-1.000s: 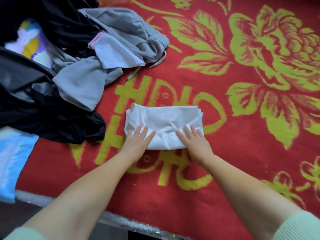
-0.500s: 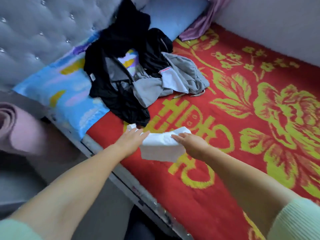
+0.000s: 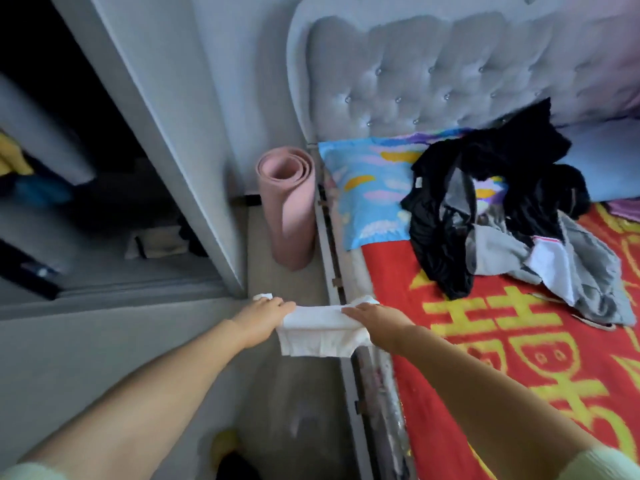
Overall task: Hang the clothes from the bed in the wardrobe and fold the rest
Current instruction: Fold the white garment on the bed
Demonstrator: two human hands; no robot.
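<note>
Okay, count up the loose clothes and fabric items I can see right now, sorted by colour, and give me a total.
White: 1, the folded white cloth held between the left hand and the right hand.
Black: 1 heap of black garments on the bed; separate pieces cannot be told apart.
Grey: 1 crumpled grey garment beside the heap.
Total: 3.

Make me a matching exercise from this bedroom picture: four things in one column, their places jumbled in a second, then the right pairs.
Things
1. folded white cloth
2. pink rolled mat
3. black and grey clothes pile
4. blue pillow

Places
A. upright on the floor beside the bed
B. against the headboard
C. held between both hands
D. heaped on the red bedspread and pillow

Pairs: 1-C, 2-A, 3-D, 4-B
</note>
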